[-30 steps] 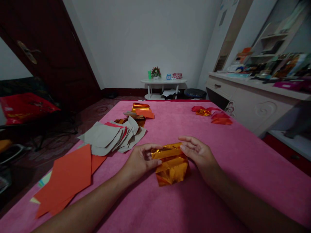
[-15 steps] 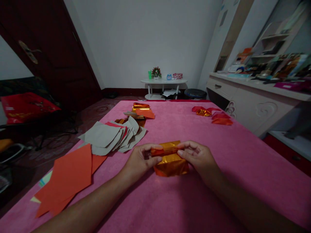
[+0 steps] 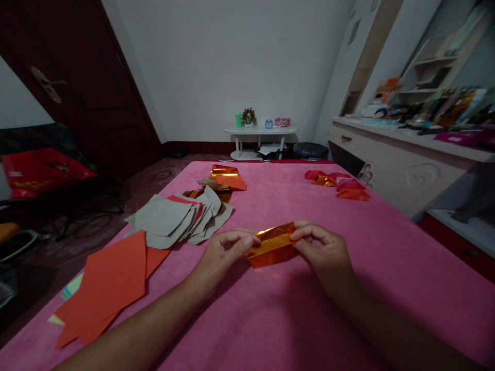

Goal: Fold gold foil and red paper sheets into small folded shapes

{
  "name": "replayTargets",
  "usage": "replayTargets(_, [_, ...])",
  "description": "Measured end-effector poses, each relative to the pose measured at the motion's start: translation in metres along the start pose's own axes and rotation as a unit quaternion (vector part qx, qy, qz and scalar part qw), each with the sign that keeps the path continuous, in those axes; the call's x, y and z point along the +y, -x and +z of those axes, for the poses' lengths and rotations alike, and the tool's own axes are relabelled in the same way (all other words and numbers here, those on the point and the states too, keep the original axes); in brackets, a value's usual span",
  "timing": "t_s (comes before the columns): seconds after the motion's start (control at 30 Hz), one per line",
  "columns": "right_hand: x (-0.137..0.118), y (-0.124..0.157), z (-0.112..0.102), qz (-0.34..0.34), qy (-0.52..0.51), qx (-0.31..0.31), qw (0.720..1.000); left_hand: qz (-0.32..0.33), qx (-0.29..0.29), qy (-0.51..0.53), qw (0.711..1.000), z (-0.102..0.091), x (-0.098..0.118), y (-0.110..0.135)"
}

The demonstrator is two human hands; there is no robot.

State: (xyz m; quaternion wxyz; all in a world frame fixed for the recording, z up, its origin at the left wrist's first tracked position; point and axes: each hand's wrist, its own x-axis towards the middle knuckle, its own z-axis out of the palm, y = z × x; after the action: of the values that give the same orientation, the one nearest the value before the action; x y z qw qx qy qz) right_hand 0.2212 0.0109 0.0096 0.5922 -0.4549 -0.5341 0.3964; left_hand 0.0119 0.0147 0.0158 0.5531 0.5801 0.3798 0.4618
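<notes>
Between my two hands is a sheet of shiny gold foil paper (image 3: 273, 246), folded into a narrow strip with its lower flap showing orange-gold. My left hand (image 3: 228, 252) pinches the left end between thumb and fingers. My right hand (image 3: 323, 250) grips the right end the same way. The foil paper is held just above the pink-covered table (image 3: 247, 319), slightly tilted up to the right. To the left of my left hand lie a fanned stack of grey paper sheets (image 3: 162, 216) and some orange paper sheets (image 3: 112, 278).
Gold foil sheets (image 3: 224, 171) lie at the table's far left, with an orange piece (image 3: 232, 181) on them. Folded red and gold paper pieces (image 3: 325, 180) and an orange folded piece (image 3: 352, 195) sit at the far right. A white dresser (image 3: 406, 149) stands beyond the right edge.
The foil paper's lower flap, which hung wide and loose toward me, is now folded into a narrower strip. My right hand has moved slightly right, and the strip tilts more.
</notes>
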Motion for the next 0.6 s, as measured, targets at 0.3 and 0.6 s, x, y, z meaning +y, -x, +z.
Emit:
replayTargets(0.3, [-0.0036, 0.0051, 0.0052, -0.056, 0.030, -0.015, 0.998, -0.106, 0.023, 0.147, 0.983, 0.0046, -0.0043, -0.0016])
replayTargets(0.6, [0.0021, 0.0019, 0.0031, 0.025, -0.065, -0.060, 0.996, 0.022, 0.106, 0.048, 0.993, -0.0017, -0.0036, -0.0055])
